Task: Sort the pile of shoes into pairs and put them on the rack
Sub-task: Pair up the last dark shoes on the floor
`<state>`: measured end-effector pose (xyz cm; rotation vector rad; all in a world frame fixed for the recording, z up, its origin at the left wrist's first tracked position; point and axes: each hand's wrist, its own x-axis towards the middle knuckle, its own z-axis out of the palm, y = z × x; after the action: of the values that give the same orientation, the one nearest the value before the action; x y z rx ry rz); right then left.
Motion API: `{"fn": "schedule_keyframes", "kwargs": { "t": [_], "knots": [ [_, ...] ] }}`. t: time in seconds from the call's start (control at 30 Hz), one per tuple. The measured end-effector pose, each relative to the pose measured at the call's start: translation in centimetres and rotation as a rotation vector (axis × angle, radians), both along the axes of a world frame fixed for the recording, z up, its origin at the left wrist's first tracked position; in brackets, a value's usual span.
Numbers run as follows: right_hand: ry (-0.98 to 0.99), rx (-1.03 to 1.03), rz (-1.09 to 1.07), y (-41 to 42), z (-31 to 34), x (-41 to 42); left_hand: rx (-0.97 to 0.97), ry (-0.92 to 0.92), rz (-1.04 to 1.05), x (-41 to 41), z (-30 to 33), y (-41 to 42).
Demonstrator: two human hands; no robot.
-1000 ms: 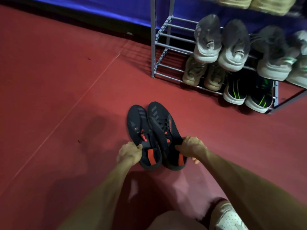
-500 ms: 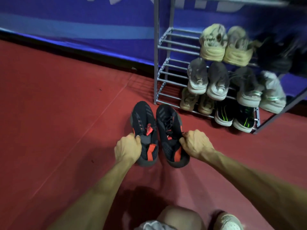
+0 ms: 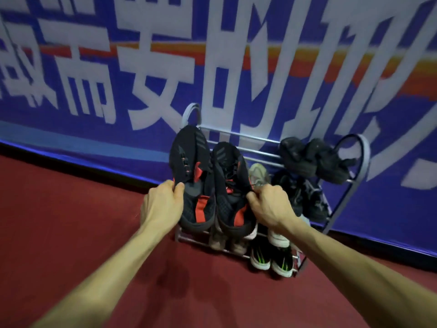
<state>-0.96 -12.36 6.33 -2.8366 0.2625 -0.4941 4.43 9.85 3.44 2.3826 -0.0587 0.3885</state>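
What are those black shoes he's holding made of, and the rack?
Black shoes: they look like matte knit or mesh fabric, going by the dotted weave near the heels, with red fabric tabs; probably synthetic. Rack: likely metal tubing with a smooth silver-grey finish, since its thin round bars catch the light.

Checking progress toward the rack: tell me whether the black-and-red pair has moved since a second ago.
Yes. The black-and-red pair, gripped by the left hand and right hand, has left the floor and come up in front of the rack.

Two hands, left [image 3: 163, 204] and right [image 3: 272, 205]. Two black-and-red shoes [image 3: 191, 176] held up. One metal rack [image 3: 354, 185]. On it: two black shoes [image 3: 312, 159], two green-striped shoes [image 3: 272, 259]; others hidden, uncountable.
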Motion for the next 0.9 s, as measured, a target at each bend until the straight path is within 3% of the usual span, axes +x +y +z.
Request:
{"fn": "schedule_keyframes", "kwargs": {
  "t": [0.2, 0.37, 0.77, 0.9],
  "knots": [
    [0.036, 0.185, -0.147, -4.8, 5.3, 3.2, 0.018, 0.055, -0.109, 5.6, 6.5, -4.9],
    [0.147, 0.27, -0.218, -8.8, 8.4, 7.4, 0.076, 0.144, -0.158, 11.6, 8.2, -9.0],
    [0.387, 0.155, -0.235, -12.9, 8.2, 16.3, 0.181, 0.216, -0.253, 23.5, 7.1, -14.6],
    [0.482, 0.136, -0.254, -12.8, 8.6, 17.0, 0.155, 0.228, -0.184, 24.8, 6.0, -14.6]
  ]
}}
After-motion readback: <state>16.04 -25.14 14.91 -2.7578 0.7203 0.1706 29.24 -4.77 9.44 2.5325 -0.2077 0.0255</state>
